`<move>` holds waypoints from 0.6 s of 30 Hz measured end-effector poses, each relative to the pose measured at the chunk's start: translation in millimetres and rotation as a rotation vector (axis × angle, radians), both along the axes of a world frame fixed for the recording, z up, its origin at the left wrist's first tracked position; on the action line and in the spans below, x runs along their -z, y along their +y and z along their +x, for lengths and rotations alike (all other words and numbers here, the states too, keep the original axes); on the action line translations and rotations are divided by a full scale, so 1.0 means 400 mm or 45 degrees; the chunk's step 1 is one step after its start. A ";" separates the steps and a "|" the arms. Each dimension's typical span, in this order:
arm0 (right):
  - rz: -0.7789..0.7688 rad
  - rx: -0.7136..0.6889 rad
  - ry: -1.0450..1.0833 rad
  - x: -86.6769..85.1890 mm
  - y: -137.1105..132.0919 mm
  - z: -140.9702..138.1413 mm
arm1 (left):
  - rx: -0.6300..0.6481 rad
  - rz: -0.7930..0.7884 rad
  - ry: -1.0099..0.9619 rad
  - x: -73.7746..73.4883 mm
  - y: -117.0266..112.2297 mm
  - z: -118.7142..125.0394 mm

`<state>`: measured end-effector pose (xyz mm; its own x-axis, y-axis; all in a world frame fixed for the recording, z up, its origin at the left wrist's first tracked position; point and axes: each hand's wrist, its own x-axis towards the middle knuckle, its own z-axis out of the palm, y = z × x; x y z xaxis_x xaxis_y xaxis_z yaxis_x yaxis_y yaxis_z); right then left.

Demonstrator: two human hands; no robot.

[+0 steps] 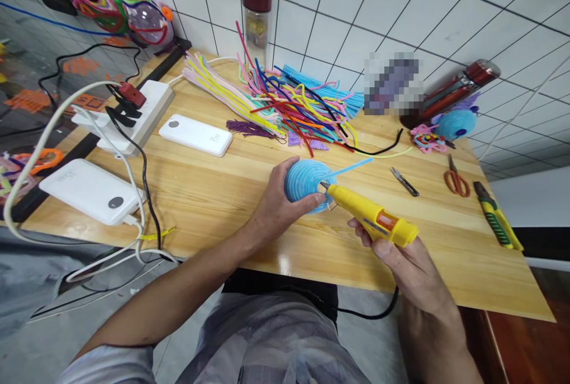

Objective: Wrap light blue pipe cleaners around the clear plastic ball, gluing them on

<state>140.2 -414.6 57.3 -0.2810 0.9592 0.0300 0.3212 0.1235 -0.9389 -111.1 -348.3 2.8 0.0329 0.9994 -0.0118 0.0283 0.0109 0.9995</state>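
Note:
My left hand (278,206) is wrapped round a light blue ball (303,177) wound from pipe cleaner, holding it just above the wooden table (214,194). A loose blue strand (351,166) sticks out of the ball to the right. My right hand (401,259) grips a yellow glue gun (371,215). The gun's metal tip touches the ball beside my left thumb. A black cord runs down from the gun under the table edge.
A heap of coloured pipe cleaners (285,102) lies at the back with a bottle (256,19) behind it. Two white power banks (196,135) (91,190) and a power strip (133,114) sit left. Small snips (404,181), orange scissors (456,179) and a yellow-green cutter (496,215) lie right.

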 end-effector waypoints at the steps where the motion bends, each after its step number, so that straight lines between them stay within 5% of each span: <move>1: 0.002 0.000 0.002 0.000 0.000 0.000 | 0.005 -0.001 0.002 0.001 0.000 0.000; 18: 0.044 0.063 0.233 -0.009 -0.010 0.000 | 0.018 -0.014 -0.006 0.003 0.001 0.000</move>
